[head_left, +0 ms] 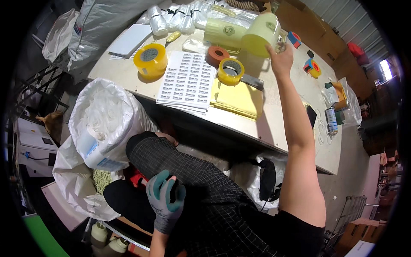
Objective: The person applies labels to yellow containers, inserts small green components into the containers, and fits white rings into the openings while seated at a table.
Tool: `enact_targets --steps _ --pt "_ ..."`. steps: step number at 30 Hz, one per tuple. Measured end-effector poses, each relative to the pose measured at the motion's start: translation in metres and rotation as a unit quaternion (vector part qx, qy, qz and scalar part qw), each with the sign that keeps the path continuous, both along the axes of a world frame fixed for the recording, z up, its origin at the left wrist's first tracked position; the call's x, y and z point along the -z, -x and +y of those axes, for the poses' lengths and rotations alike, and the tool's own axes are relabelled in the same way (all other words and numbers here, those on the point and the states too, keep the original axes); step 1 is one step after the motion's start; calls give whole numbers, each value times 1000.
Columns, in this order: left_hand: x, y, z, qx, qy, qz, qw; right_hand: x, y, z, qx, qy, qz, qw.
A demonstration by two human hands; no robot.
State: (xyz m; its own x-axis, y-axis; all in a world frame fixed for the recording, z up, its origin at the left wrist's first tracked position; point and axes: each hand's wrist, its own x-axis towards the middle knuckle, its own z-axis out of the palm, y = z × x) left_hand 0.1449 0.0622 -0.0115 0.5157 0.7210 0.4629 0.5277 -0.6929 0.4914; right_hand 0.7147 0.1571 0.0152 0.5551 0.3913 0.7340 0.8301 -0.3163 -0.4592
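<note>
Right hand (280, 58) stretched far across the bench (278, 124), bare, fingers closed on the rim of a pale yellow plastic jug (262, 34) lying tipped at the far edge. Left hand (166, 198) down on the lap, in a grey and teal glove, fingers curled around a small dark object, kind impossible to tell. Just beside the jug: an orange tape roll (217, 55) and a yellow tape roll (230, 71). Nearer: a sheet of printed labels (187, 81), yellow paper (238, 97), a larger yellow tape roll (150, 59). Left of the knee, an open white sack (105, 120).
</note>
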Motion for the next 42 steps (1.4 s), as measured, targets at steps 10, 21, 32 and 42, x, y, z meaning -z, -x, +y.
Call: enact_targets --steps 10,21,32,42 --pt "40 6 -10 4 97 -30 995 117 145 -97 -68 235 -15 969" --pt "52 2 -15 23 106 -20 994 142 279 -139 -394 286 451 748" --pt "45 -7 -11 67 131 23 989 357 185 -140 -16 54 781 622" --pt "61 -224 111 266 -121 183 939 69 141 -31 -178 106 -4 978"
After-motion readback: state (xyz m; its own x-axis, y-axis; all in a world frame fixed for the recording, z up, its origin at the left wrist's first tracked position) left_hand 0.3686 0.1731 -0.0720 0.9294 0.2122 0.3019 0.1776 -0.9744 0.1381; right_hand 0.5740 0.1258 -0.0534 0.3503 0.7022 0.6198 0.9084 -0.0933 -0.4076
